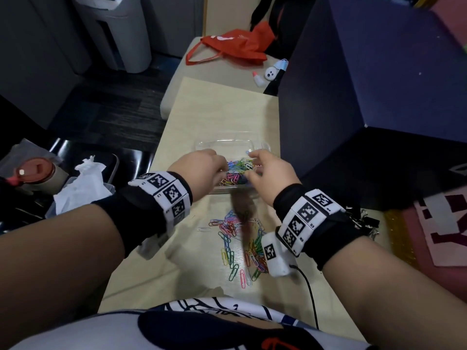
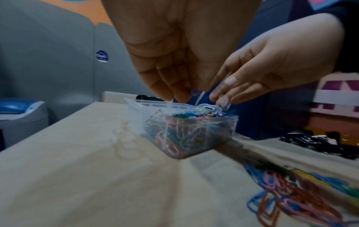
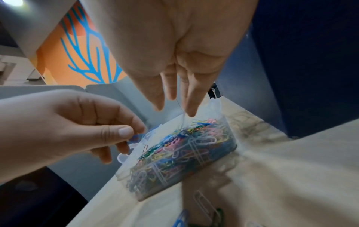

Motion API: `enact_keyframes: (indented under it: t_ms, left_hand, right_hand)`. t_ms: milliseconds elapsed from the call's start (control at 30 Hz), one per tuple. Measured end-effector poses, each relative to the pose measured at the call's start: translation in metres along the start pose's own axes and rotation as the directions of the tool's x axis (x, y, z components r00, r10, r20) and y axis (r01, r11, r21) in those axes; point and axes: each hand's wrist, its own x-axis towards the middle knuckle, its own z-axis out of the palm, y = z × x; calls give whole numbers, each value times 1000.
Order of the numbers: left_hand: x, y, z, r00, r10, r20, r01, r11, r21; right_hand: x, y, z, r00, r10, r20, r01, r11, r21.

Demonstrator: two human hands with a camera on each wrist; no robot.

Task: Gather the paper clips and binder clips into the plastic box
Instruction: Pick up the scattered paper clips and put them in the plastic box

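Head view looks down on a clear plastic box (image 1: 262,145) sitting on a pale wooden table (image 1: 214,109), its long axis running left to right in front of the person, already heaped with coloured paper clips (image 1: 237,168). Both hands meet directly over the box's near half: the left hand (image 1: 199,170) comes in from the left and the right hand (image 1: 267,173) from the right, about equally close, so anything let go should fall straight into the box. A second scatter of loose paper clips (image 1: 240,246) lies on the table between the box and the person's body, well short of the box, and a cluster of black binder clips (image 1: 364,221) sits at the table's right edge, just past the right wrist, so the right hand is the nearer one for those. In the right wrist view, the left hand's thumb and curled fingers (image 3: 124,132) pinch something small and blue above the box rim, most likely a paper clip, though motion blur makes it hard to be sure. The right hand's fingers (image 3: 191,106) hang straight and slightly spread, tips just above the heap, holding nothing that can be made out. Further out, a red bag (image 1: 232,46) lies on a stool beyond the table, and crumpled white tissue (image 1: 80,188) sits to the left.
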Motion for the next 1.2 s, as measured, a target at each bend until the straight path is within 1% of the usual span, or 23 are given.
enact_keyframes:
  t_ms: [67,133,167,233,300,367,433,500,533,600,667,700,767,800,833,867,900,967,1000,1067,1133,1200]
  left_hand:
    - [0,-5,5,1000,-22,-8,22,1000,-5]
    - [-5,-6,11,999,4,-39,-3,1000,16]
    - [-8,-5,15,998,30,-52,-28,999,46]
    - [-15,-1,23,994,100,-40,-94,989,118]
    - [-19,2,31,991,133,25,-135,972,194]
    - [-21,-2,35,989,132,59,-143,958,248]
    - [-22,-8,35,988,131,80,-148,949,279]
    - [-25,-11,34,985,139,105,-164,939,301]
    - [-27,-11,33,984,147,102,-171,939,299]
    - [-30,-8,31,980,188,60,-198,940,279]
    - [-34,-3,30,960,278,22,-274,928,253]
    - [-35,-1,33,943,334,-1,-324,915,240]
    - [-40,5,38,911,411,-4,-402,893,201]
    - [-42,11,40,903,431,4,-424,888,178]
    - [-43,16,42,905,424,34,-423,892,158]
    - [-44,20,46,917,387,94,-397,904,158]
    - [-45,22,51,928,329,172,-358,917,175]
    - [-47,25,56,931,222,289,-291,930,224]
    - [-47,28,57,930,200,308,-277,933,231]
    - [-45,34,62,931,193,310,-268,939,218]
    - [-41,38,66,930,183,319,-260,941,218]
    - [-38,41,66,925,177,335,-261,938,227]
  right_hand:
    - [0,2,0,1000,25,13,-24,997,-71]
    - [-4,7,-1,999,29,15,-27,989,-146]
    - [-6,8,0,999,15,41,-8,986,-167]
    - [-12,10,6,986,-34,161,66,978,-199]
    - [-16,12,13,960,-53,275,124,961,-247]
    - [-18,16,15,950,-46,309,141,945,-295]
    - [-19,19,11,955,-47,292,142,939,-313]
    - [-23,21,5,969,-63,238,131,952,-277]
    - [-26,21,2,978,-81,193,128,960,-247]
    - [-34,24,-2,989,-83,120,107,972,-210]
    - [-41,31,-3,990,-5,138,38,970,-239]
    - [-44,36,-2,982,72,175,-21,960,-278]
    - [-52,48,0,943,245,226,-144,911,-387]
    - [-56,53,0,924,311,223,-193,882,-430]
    - [-60,58,0,911,353,212,-226,858,-461]
    - [-65,62,0,902,379,207,-242,840,-485]
    - [-70,64,1,896,389,213,-241,831,-501]
    - [-80,67,5,901,362,238,-199,834,-515]
    - [-85,67,8,910,334,248,-168,841,-515]
    - [-95,67,15,926,276,257,-119,860,-496]
    - [-102,66,18,935,240,260,-98,881,-463]
    - [-107,64,18,939,231,255,-100,893,-439]
